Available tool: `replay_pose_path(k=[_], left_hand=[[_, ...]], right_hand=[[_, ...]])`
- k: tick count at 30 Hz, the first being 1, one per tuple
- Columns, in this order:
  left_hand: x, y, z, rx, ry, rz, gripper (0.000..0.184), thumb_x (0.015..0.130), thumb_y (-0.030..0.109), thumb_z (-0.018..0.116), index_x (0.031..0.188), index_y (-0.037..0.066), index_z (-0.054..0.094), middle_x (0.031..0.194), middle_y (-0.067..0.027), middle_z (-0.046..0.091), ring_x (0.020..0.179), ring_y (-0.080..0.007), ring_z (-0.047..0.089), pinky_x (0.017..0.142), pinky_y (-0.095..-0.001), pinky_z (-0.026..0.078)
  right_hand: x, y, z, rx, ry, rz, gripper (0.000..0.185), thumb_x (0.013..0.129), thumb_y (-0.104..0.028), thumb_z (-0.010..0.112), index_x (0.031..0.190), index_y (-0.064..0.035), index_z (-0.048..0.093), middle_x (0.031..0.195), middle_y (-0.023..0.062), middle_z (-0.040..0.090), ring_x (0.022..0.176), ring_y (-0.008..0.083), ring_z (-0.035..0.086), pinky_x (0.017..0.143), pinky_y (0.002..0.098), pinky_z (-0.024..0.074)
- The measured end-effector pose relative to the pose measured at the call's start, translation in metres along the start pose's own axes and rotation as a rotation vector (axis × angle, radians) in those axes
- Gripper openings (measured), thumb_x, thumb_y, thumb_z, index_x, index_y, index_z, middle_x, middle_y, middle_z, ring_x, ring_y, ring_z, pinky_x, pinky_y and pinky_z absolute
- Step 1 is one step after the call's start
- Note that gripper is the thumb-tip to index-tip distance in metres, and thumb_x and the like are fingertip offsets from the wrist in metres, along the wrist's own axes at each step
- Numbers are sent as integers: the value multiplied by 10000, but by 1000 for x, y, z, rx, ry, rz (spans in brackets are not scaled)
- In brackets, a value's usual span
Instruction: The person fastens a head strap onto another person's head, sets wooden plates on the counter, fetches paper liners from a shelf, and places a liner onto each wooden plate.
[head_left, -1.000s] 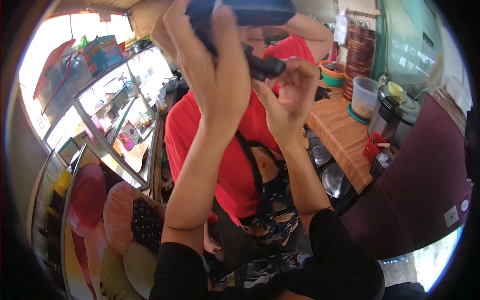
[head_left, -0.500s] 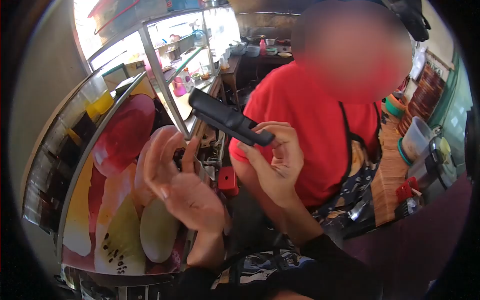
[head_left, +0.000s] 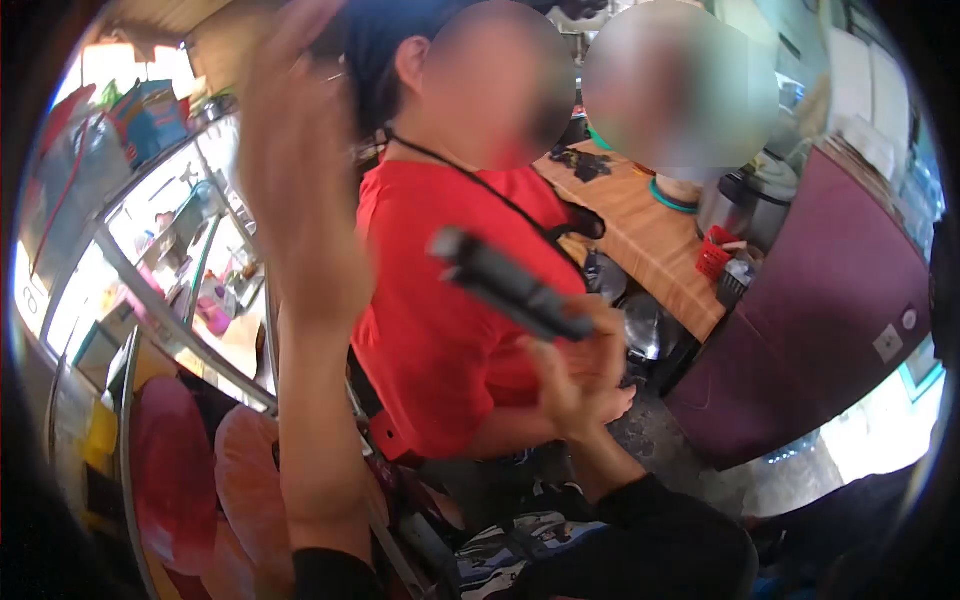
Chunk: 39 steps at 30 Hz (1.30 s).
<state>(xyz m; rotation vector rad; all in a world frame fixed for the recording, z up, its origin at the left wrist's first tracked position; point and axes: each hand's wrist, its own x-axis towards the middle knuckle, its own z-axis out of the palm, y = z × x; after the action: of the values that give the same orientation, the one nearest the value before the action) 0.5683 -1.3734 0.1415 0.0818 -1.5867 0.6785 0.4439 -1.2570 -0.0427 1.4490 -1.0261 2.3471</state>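
My right hand pinches one end of a black device, which slants up to the left in front of a person in a red shirt. Raised at the left, near that person's head, my left hand is smeared by motion. Its fingers point upward, and how they are set is too blurred to tell. Nothing can be made out in it. The person in red stands side-on, with a dark strap around the neck.
A wooden counter runs behind the person, holding a red basket and a metal pot. At the right stands a purple panel. A glass display case and a fruit-printed board line the left side.
My left hand has risen from beside the fruit-printed board. The black device has moved slightly right and down, still in my right hand. The person in red has turned and appears further left.
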Motion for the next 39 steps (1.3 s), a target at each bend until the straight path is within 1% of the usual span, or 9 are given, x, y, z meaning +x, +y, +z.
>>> replay_pose_path(k=[2,3,5,16,20,24,26,34,39], left_hand=[[33,-14,59,38,-44,237,302,885,125,471,1167,43,544,1221,-152,546,1168,-325,484,962,-392,392],[50,15,75,-263,-24,-62,283,875,100,518,1149,38,553,1168,-164,558,1086,-359,515,923,-385,414],[82,20,108,-98,-244,-42,657,805,391,635,1316,33,427,1347,-179,445,1261,-348,387,1068,-555,193],[33,-7,228,209,-519,39,477,864,265,485,1263,3,500,1376,-174,427,1325,-310,326,1099,-605,85],[15,-25,163,96,-83,-21,518,844,259,533,1273,-27,480,1397,-185,392,1368,-313,227,1072,-629,153],[-20,-29,12,-62,-164,-339,284,859,68,557,1135,0,561,1106,-152,573,1043,-307,556,908,-358,431],[-70,-24,-46,-51,99,-440,285,778,4,598,1061,-20,576,977,-197,595,868,-347,587,773,-384,464],[-212,37,-179,173,-250,-1242,241,804,-64,537,1039,-25,572,936,-125,591,868,-187,587,772,-271,452],[-264,57,-201,280,-435,-1435,227,832,-32,578,1059,-18,570,923,-127,617,829,-226,629,749,-293,485]], right_hand=[[-1,12,-27,33,162,83,430,725,74,713,1086,16,488,1053,115,520,911,192,548,796,292,456],[-2,15,-38,25,176,76,430,725,74,713,1086,16,488,1053,115,520,911,192,548,796,292,456],[-3,20,-57,-2,258,132,417,761,87,677,1117,14,472,1091,94,479,948,148,524,810,268,449],[8,56,-76,-115,250,245,345,824,99,585,1136,26,458,1077,88,518,942,126,547,802,250,467],[17,66,-39,-11,199,209,350,842,57,567,1168,32,444,1043,107,554,889,130,558,763,252,467],[17,62,31,190,241,37,358,833,44,563,1172,30,448,999,133,594,850,157,569,736,258,467],[10,61,72,232,93,-21,406,801,82,607,1167,43,437,1064,152,570,902,182,570,799,291,477],[36,111,308,799,-322,226,332,813,5,685,1099,4,516,961,52,579,888,101,568,766,233,470],[77,170,471,717,-319,121,307,831,-131,692,1066,2,546,911,69,618,763,124,593,659,254,502]])
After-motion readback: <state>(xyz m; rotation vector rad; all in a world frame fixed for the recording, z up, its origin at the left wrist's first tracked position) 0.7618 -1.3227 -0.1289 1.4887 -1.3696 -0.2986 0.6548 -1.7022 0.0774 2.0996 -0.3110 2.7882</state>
